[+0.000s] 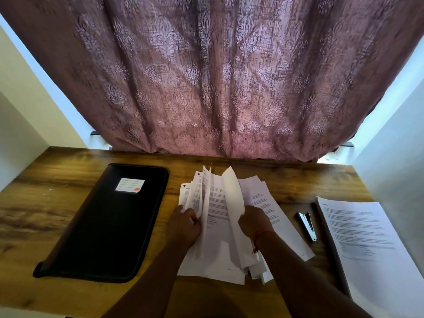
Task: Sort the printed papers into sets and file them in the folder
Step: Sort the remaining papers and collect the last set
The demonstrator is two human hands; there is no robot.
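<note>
Two bare forearms reach in from the near edge of a wood-grain table (68,292) toward a loose pile of printed papers (218,255) lying at its centre. The left hand (183,228) grips a bunch of sheets at the pile's left side, its fingers curled round their edges so the pages stand up and fan outward. The right hand (253,222), a red thread (261,235) tied round its wrist, pinches a raised, bent sheet between curled fingers; more pages lie flat and splayed beneath and to the right of it.

Left of the pile, well apart from it, a black zip folder (110,230) lies closed and flat, a white ruled label (129,185) with a red mark near its far end. Right of the pile, a small black-and-silver stapler (307,226) rests on the table. Just beyond it, a separate neat stack of printed pages (367,244) sits along the table's right side, running off toward the near right corner.

At the far edge, a mauve patterned curtain (211,76) hangs down to the table, with pale walls (20,92) on both sides.
</note>
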